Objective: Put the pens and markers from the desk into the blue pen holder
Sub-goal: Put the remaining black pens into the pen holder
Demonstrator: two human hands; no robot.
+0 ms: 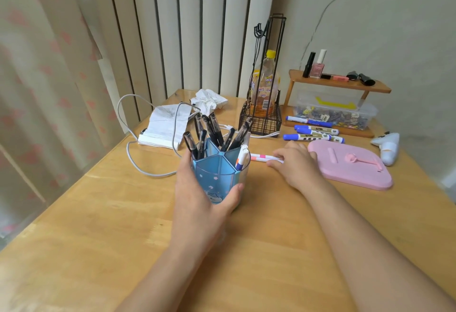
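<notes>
The blue pen holder (219,176) stands on the wooden desk (123,225), divided into compartments. Several black pens (212,131) stick up from its back sections, and a white marker (241,160) leans in the right one. My left hand (197,188) wraps around the holder's left and front side. My right hand (296,163) rests just right of it, fingertips pinching a white pen with pink bands (264,157) that lies on the desk. Three blue-capped markers (311,131) lie farther back, to the right.
A pink flat stand (352,166) lies right of my right hand. Behind are a black wire rack with a bottle (265,94), a small wooden shelf (340,84) over a clear box, a notepad (165,126) with a white cable, crumpled tissue and a white object at far right.
</notes>
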